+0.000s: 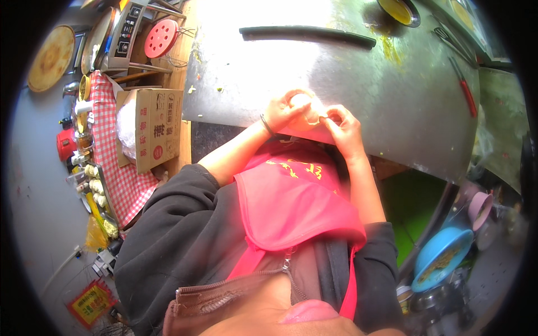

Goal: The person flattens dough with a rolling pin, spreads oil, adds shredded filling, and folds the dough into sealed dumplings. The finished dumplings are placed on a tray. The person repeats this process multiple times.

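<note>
A round, pale piece of dough is held between both hands at the near edge of a steel worktable. My left hand cups its left side, the thumb lying over the pale middle. On the right, the thumb and forefinger of my right hand pinch the dough's rim. Glare washes out its surface, so I cannot tell whether it holds a filling. Farther back on the table lies a long dark rod.
A bowl of yellow liquid stands at the far right, near yellow smears. A red-handled tool lies by the right edge. Left of the table are a cardboard box and a red stool. A blue basin is low on the right.
</note>
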Tool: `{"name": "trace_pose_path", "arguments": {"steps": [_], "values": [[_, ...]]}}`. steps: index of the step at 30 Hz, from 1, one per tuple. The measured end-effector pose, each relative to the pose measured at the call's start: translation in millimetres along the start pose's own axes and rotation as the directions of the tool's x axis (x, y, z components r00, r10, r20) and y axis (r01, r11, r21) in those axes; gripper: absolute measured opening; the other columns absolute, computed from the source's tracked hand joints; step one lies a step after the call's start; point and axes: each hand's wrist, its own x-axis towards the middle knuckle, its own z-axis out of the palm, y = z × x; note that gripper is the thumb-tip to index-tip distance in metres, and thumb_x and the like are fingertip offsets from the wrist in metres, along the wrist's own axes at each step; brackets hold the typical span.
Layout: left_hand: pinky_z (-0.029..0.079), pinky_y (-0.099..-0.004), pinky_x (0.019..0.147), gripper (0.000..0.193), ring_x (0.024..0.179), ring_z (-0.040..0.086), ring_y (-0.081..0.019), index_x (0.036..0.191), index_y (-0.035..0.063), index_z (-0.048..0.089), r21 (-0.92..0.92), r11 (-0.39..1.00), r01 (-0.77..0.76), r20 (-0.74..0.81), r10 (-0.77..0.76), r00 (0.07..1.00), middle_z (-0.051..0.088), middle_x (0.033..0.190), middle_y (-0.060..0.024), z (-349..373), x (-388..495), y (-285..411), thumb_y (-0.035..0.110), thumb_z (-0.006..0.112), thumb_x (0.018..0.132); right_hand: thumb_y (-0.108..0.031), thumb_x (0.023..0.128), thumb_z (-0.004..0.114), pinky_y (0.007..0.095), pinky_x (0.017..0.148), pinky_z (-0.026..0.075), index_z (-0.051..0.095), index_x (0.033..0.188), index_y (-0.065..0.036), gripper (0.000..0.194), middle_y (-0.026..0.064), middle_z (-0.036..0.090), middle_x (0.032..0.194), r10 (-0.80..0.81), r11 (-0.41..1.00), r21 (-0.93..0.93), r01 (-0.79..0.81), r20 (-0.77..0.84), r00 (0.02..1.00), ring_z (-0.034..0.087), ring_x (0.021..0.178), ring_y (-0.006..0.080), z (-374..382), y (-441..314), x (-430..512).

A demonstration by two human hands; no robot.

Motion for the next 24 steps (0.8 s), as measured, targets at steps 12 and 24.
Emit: {"name": "trace_pose_path", "arguments": {"steps": [12,24], "values": [[0.049,-0.031,0.077,0.016,0.088,0.061,-0.0208,0.097,0.0004,0.061,0.105,0.89,-0.443,0.03,0.442,0.896,0.064,0.095,-0.0139,9.0,-1.9,8.1,0.003,0.058,0.081,-0.011,0.078,0.063,0.0294,0.071,0.05,0.063,0.098,-0.006,0.021,0.0095,0.067,0.087,0.176,0.925,-0.368,-0.092,0.199,0.964,0.063,0.079,0.0143,-0.1,-3.7,52.1],[0.044,-0.0366,0.088,0.031,0.099,0.056,-0.0315,0.106,0.0023,0.06,0.087,0.994,-0.069,-0.105,0.079,0.991,0.061,0.1,-0.0188,41.5,42.7,24.9,0.028,0.049,0.091,-0.021,0.093,0.053,0.0299,0.087,0.046,0.058,0.111,0.001,0.029,0.0125,0.062,0.107,0.017,0.966,0.251,0.06,-0.293,0.956,0.059,0.099,0.0204,30.6,-22.7,30.5]]}}
